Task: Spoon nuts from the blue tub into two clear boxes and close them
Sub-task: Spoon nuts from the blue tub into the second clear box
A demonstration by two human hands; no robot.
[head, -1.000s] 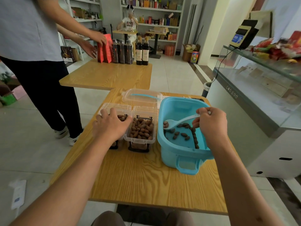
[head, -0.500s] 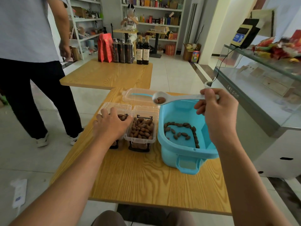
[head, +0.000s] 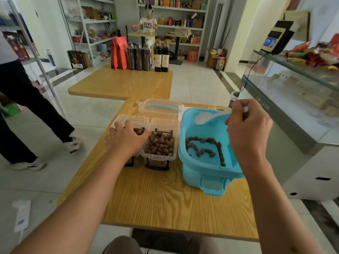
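R hand (head: 248,129) grips spoon (head: 206,117) over blue tub (head: 207,167), L hand (head: 126,140) flat on box (head: 128,120), lid (head: 159,109) behind

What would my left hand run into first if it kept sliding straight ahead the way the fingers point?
Probably the flipped-back lid of the left clear box that the left hand rests on. Farther along that line lies a clear tub lid. Depth is hard to judge from one view.

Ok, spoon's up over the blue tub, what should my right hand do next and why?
Probably dip the white spoon back into the blue tub for another scoop: its bowl looks empty, nuts remain on the tub floor, and both clear boxes stand open, your left hand steadying the left one.
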